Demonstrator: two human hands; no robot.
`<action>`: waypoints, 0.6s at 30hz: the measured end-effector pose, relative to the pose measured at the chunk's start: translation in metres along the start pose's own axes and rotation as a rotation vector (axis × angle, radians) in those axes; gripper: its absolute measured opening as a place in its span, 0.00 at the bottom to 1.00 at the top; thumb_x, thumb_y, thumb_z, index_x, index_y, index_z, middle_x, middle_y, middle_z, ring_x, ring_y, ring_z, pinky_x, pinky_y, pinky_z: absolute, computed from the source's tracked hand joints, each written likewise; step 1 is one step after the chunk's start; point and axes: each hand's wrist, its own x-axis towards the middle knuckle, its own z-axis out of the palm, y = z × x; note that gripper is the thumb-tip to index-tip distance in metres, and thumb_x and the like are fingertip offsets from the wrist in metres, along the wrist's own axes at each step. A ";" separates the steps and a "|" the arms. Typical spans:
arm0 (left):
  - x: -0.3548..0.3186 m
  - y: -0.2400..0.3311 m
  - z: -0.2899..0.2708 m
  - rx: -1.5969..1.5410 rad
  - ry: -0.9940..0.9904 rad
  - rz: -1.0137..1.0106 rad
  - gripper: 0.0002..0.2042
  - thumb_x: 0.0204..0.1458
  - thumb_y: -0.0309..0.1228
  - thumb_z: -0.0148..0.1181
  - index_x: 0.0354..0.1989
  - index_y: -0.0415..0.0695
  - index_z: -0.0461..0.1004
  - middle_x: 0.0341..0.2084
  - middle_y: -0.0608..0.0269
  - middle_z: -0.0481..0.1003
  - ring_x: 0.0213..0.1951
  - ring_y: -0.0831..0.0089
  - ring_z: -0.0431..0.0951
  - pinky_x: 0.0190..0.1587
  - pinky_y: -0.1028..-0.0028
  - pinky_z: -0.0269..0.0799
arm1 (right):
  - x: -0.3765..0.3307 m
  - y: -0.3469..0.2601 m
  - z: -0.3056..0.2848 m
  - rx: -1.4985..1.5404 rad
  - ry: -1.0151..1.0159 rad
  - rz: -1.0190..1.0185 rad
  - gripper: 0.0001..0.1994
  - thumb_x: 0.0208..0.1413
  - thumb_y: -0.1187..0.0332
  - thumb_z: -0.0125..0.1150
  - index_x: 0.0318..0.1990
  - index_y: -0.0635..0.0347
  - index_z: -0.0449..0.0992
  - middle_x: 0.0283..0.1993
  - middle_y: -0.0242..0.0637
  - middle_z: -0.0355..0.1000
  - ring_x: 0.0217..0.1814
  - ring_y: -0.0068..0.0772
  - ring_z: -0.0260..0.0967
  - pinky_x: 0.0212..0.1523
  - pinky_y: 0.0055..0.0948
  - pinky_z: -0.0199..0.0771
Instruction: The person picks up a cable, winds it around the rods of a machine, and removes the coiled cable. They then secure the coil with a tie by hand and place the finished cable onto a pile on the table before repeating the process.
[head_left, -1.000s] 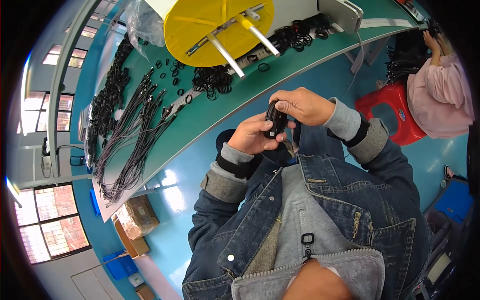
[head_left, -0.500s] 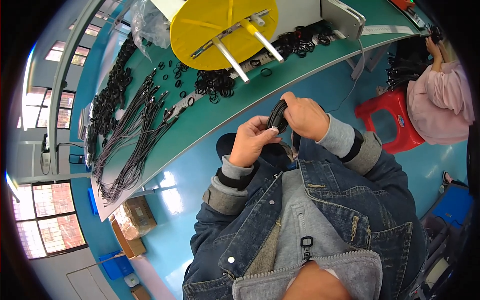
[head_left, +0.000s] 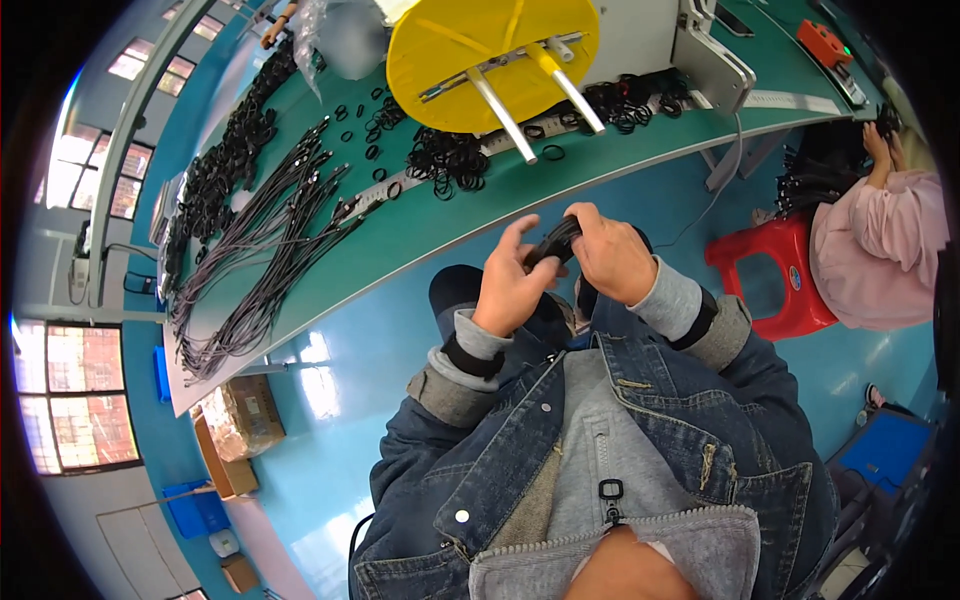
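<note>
A small coil of black cable (head_left: 556,243) is held in front of my chest, just off the table's near edge. My right hand (head_left: 614,256) grips its right side, fingers wrapped over the top. At the left side, my left hand (head_left: 508,284) pinches the coil, with its thumb along the lower part and its fingers bent behind. The cable ends are hidden by my fingers. Beyond the hands, a yellow disc (head_left: 440,60) with two metal rods (head_left: 504,116) sticking out toward me stands on the green table (head_left: 420,225).
Long dark cables (head_left: 270,250) lie bundled on the table's left part. Black loops (head_left: 445,160) are heaped under the disc, more along the far left. A metal bracket (head_left: 715,60) stands right of it. A red stool (head_left: 770,275) and a seated person in pink (head_left: 880,250) are at right.
My left hand's fingers have opened and shifted on the coil, which now sits more tilted. A white bit at the left thumb no longer shows. The view has turned slightly.
</note>
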 end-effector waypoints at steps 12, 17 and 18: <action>-0.025 -0.016 -0.007 0.455 -0.093 -0.015 0.17 0.33 0.32 0.62 0.31 0.35 0.68 0.31 0.43 0.73 0.37 0.47 0.73 0.38 0.61 0.69 | 0.013 -0.022 0.021 0.356 -0.315 0.015 0.10 0.49 0.64 0.54 0.28 0.64 0.67 0.23 0.46 0.68 0.25 0.48 0.66 0.25 0.36 0.65; -0.036 -0.044 -0.019 0.463 0.073 0.088 0.13 0.37 0.29 0.59 0.32 0.35 0.69 0.24 0.46 0.73 0.29 0.52 0.74 0.30 0.63 0.68 | 0.010 -0.036 0.055 0.100 -0.148 -0.186 0.10 0.48 0.66 0.56 0.25 0.64 0.67 0.19 0.46 0.66 0.22 0.47 0.67 0.22 0.35 0.64; -0.036 -0.052 -0.021 0.510 0.103 0.094 0.11 0.38 0.28 0.58 0.30 0.35 0.69 0.23 0.46 0.72 0.27 0.54 0.74 0.29 0.63 0.68 | 0.010 -0.035 0.060 0.038 -0.109 -0.272 0.11 0.48 0.65 0.57 0.24 0.64 0.66 0.18 0.46 0.66 0.21 0.47 0.67 0.20 0.35 0.63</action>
